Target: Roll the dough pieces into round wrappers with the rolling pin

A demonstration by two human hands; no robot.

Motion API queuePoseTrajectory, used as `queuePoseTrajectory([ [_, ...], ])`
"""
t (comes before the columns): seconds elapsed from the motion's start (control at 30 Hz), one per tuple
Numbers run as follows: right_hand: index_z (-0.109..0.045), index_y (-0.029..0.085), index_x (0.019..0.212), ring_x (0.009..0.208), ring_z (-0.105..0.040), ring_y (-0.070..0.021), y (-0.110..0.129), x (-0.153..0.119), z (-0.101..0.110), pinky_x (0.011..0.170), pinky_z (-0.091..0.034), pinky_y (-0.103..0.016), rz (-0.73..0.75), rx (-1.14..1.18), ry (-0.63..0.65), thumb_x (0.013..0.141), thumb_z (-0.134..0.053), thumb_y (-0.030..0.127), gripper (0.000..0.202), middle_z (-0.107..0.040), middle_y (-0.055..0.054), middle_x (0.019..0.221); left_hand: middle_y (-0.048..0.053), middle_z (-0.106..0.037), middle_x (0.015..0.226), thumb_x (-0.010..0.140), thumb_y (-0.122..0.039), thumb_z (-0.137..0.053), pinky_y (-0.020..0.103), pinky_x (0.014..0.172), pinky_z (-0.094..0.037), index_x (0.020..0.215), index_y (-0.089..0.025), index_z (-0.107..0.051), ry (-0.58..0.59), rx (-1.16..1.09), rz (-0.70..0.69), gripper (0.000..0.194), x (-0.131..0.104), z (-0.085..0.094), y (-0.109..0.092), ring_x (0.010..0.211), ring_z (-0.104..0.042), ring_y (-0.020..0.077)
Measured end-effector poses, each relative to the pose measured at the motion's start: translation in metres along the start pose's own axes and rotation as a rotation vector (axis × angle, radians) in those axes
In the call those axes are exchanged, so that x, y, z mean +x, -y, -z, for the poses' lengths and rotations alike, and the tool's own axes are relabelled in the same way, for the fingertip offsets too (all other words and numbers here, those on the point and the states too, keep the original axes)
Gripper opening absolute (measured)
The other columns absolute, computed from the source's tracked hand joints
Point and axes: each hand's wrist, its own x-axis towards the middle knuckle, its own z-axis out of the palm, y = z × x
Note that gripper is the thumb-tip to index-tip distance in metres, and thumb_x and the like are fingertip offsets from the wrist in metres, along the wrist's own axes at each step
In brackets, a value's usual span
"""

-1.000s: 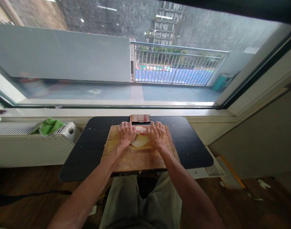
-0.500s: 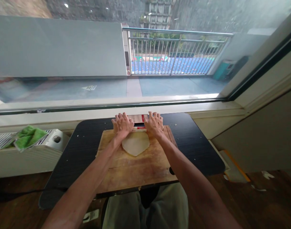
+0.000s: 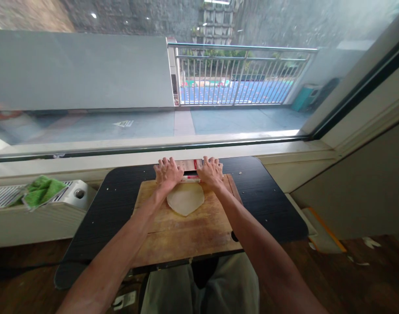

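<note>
A flattened sheet of pale dough (image 3: 185, 199), rounded with a blunt point toward me, lies on the wooden board (image 3: 189, 240). Along its far edge sits a white rolling pin (image 3: 191, 179) with red print; only its middle shows between my hands. My left hand (image 3: 168, 171) curls over the pin's left part, and my right hand (image 3: 211, 171) over its right part. Both palms face down with bent fingers, and they cover the pin's ends. Just beyond the pin, a flat box (image 3: 188, 165) with a red patch rests at the table's far side.
The board lies on a black table (image 3: 264, 196) with small pale crumbs. Beyond is a window sill (image 3: 134, 159) and a large window. On the left, a green cloth (image 3: 44, 190) lies on a white heater (image 3: 68, 196). My knees are under the table's near edge.
The whole view has shifted slightly downward in the picture. My hands stay on the rolling pin at the dough's far edge, with hardly any movement over the board.
</note>
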Motion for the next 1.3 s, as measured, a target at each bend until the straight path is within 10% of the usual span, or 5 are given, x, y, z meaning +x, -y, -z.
queuePoseTrajectory([
  [0.23, -0.064, 0.022, 0.153, 0.138, -0.057, -0.0349, 0.000, -0.033, 0.005, 0.114, -0.044, -0.048, 0.001, -0.045, 0.001, 0.107, -0.051, 0.045, 0.053, -0.068, -0.019, 0.148, 0.026, -0.056, 0.165, 0.098, -0.030, -0.047, 0.066, 0.127, -0.033, 0.155, -0.011, -0.061, 0.052, -0.004, -0.006, 0.063, -0.032, 0.006, -0.001, 0.157, -0.046, 0.0433],
  [0.9, -0.059, 0.002, 0.157, 0.152, -0.052, -0.0392, -0.021, -0.136, -0.016, 0.134, -0.024, -0.057, 0.200, -0.018, -0.211, 0.104, -0.053, 0.056, 0.076, -0.060, -0.031, 0.159, 0.021, -0.074, 0.140, 0.111, -0.032, -0.033, 0.047, 0.115, -0.048, 0.125, -0.012, -0.074, 0.032, -0.044, -0.274, 0.047, -0.139, 0.040, 0.036, 0.132, -0.068, 0.0332],
  [1.3, -0.071, 0.009, 0.141, 0.142, -0.062, -0.0310, -0.034, -0.117, -0.021, 0.128, -0.036, -0.049, 0.243, -0.119, -0.136, 0.111, -0.041, 0.029, 0.047, -0.073, -0.025, 0.144, 0.019, -0.069, 0.151, 0.110, -0.032, -0.036, 0.051, 0.124, -0.043, 0.135, -0.014, -0.072, 0.009, -0.051, -0.298, 0.047, -0.124, 0.031, 0.043, 0.148, -0.058, 0.0334],
])
